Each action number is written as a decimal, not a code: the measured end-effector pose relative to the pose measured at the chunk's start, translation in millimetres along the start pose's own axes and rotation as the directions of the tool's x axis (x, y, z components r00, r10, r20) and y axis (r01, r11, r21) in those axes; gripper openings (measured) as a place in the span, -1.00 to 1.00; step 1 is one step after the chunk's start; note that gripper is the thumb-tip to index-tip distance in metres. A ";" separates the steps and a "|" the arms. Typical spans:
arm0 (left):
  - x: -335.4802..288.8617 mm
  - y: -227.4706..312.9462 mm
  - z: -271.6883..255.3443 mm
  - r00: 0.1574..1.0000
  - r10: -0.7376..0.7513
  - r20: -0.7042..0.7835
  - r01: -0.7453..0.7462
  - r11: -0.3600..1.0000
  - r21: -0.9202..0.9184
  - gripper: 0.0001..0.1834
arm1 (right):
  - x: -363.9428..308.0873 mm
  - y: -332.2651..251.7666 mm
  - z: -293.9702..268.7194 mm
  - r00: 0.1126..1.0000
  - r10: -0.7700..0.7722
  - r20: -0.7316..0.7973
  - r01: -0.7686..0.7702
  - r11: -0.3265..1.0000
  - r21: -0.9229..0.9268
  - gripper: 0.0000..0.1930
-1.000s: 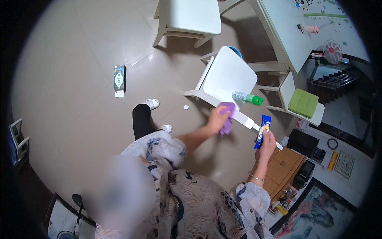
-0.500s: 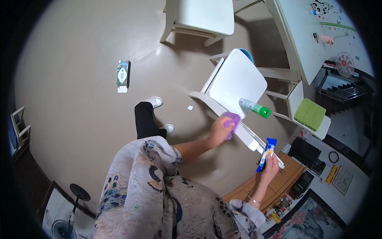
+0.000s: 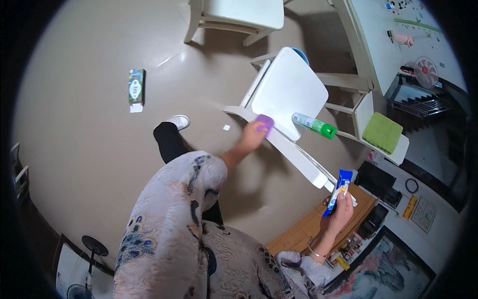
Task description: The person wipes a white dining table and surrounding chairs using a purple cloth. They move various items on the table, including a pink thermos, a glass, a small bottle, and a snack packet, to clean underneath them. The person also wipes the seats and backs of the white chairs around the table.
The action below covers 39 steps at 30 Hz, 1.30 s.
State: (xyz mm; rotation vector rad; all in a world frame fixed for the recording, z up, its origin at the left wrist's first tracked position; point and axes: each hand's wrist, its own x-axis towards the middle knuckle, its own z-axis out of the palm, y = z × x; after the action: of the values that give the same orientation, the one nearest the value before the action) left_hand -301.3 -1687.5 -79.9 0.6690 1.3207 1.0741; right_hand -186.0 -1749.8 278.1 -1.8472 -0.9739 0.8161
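My left hand [image 3: 252, 136] is closed around a purple sponge [image 3: 266, 124], pressed against the back frame of a white chair [image 3: 291, 154]. On that chair's white seat [image 3: 289, 89] lies a spray can [image 3: 312, 124] with a green cap, its capped end reaching past the seat edge. At the right end of the chair back, my right hand [image 3: 341, 212] grips a slim blue packet [image 3: 341, 189] between thumb and fingers. Whether those fingers also touch the chair cannot be told.
A small printed box [image 3: 136, 89] lies on the floor to the left, and a white scrap [image 3: 226, 128] nearer the chair. Another white chair [image 3: 241, 12] stands beyond. At right, a green folded towel [image 3: 382, 133] rests on a chair by the white table [image 3: 371, 45].
My left hand has slid the sponge up and left along the chair back. My right hand still holds the blue packet at nearly the same place. The whole view has shifted slightly.
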 end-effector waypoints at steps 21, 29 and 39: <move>-83.0 130.9 4.6 0.996 0.086 0.032 -0.086 0.996 0.001 -0.75 | 10.1 1.0 0.6 0.994 0.026 0.109 -0.027 1.000 0.009 -0.77; -143.1 221.7 15.8 0.949 0.275 0.152 -0.268 0.961 -0.065 -0.71 | 23.0 12.5 -10.6 0.993 0.022 0.118 -0.028 0.998 0.055 -0.78; -132.3 203.0 2.1 0.963 0.267 0.028 -0.268 0.962 0.047 -0.70 | 8.5 11.9 -28.9 0.985 0.061 0.164 -0.136 0.858 0.495 -0.75</move>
State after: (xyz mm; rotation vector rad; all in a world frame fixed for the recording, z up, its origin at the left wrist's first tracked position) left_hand -335.7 -1725.2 157.0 0.9142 1.2661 1.2491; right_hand -154.5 -1757.4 277.9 -1.4011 -0.6663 1.1574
